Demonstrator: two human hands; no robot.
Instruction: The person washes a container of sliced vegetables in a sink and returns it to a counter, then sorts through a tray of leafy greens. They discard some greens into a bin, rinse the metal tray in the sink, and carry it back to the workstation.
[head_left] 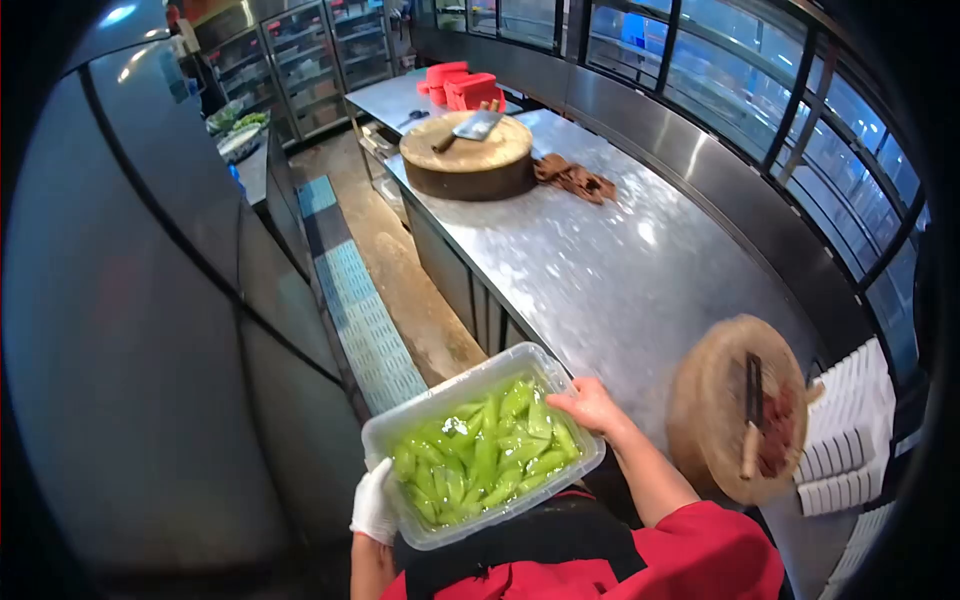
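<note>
Between my hands is a clear plastic tub point(452, 390), tilted a little, held in front of my apron. Green vegetable pieces point(490, 455) lie in shiny liquid inside it; they look like cut celtuce or gourd, but the kind is not certain. My left hand point(374, 505), in a white glove, grips the tub's left side, its fingers partly hidden beneath the wall. On the right rim, my bare right hand point(588, 405) has its thumb over the edge, with the other fingers out of sight under the tub.
Along the right runs a steel counter point(620, 270). A round chopping block point(735, 400) there carries a cleaver point(752, 400) and chopped meat point(777, 430), beside white stacked trays point(850, 430). Farther off are another block point(470, 180), a brown cloth point(575, 178) and red containers point(472, 92). Steel doors point(130, 300) stand left.
</note>
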